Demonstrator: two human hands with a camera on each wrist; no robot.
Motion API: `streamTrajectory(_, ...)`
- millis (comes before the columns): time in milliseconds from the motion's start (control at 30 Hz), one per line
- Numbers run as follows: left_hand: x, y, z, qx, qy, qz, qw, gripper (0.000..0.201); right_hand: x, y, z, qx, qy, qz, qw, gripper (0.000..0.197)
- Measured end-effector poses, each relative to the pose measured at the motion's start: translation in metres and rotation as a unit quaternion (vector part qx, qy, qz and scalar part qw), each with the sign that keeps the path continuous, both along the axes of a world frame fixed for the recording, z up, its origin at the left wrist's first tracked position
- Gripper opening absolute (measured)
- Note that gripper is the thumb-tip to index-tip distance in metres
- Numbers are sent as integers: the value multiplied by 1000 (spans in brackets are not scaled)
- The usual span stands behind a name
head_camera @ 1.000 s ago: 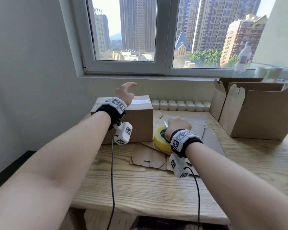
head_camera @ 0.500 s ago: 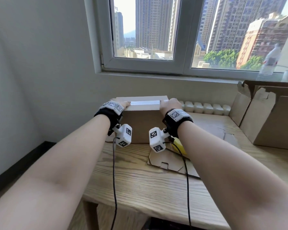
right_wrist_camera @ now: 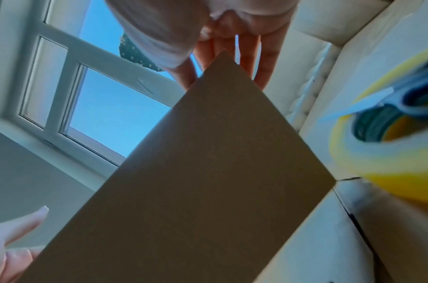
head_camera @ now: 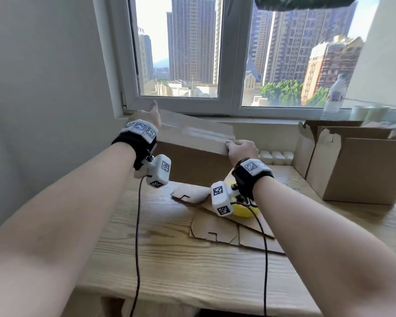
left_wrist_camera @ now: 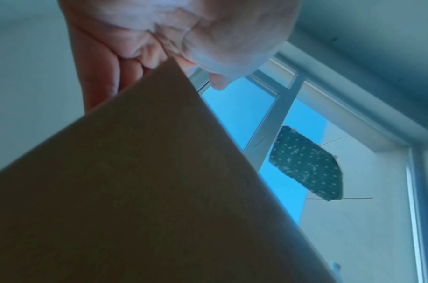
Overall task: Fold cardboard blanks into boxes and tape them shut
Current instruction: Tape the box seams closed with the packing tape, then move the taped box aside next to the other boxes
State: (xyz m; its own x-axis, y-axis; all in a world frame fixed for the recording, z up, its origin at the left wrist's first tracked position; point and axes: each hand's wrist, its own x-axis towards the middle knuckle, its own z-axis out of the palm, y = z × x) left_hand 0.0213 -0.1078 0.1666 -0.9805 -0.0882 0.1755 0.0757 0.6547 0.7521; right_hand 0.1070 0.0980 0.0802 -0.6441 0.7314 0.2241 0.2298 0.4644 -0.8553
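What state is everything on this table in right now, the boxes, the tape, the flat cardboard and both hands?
Taped box: closed, tape strip along its top, tilted, lifted at the left end.
Left hand: grips the box's left end.
Right hand: grips the box's right corner.
Yellow tape roll: lying on the flat blanks, untouched.
Cardboard blanks: flat, unfolded.
Open boxes: upright, top flaps open.
Window: closed.

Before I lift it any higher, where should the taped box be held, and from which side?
Hold the taped box by its two short ends, one hand from each side. It is wide, and its top is sealed flat, so nothing on top offers a hold. The left hand and right hand already sit at opposite top corners; lower palms may steady the tilt.
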Motion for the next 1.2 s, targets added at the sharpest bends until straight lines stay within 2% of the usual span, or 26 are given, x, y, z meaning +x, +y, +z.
streamTrajectory(133,27,21,29,30,53,-5,998,75,33,15,30,22,88,-11,996,20)
streamTrajectory(300,60,57,32,86,66,-36,993,77,87,42,55,-30,154,-61,986,34)
streamTrajectory(367,73,77,27,120,74,-50,989,68,110,55,58,-47,156,-88,983,34)
streamTrajectory(467,98,108,19,172,76,-83,979,53,142,78,57,-64,170,-124,975,47)
streamTrajectory(567,126,139,12,174,82,-147,970,40,170,97,55,-91,220,-155,959,59)
streamTrajectory(633,138,158,5,168,89,-186,964,41,186,113,53,-96,227,-166,955,54)
streamTrajectory(733,149,180,-12,146,93,-240,955,56,208,136,45,-123,213,-196,949,43)
streamTrajectory(867,159,213,-46,128,76,-318,936,72,234,163,22,-138,182,-232,945,43)
streamTrajectory(933,169,231,-61,141,64,-333,930,66,243,174,10,-144,176,-249,942,44)
streamTrajectory(1067,189,268,-90,137,27,-338,931,38,258,196,-17,-127,161,-315,927,44)
streamTrajectory(1200,206,307,-119,124,-14,-364,923,35,268,223,-47,-155,121,-367,909,49)
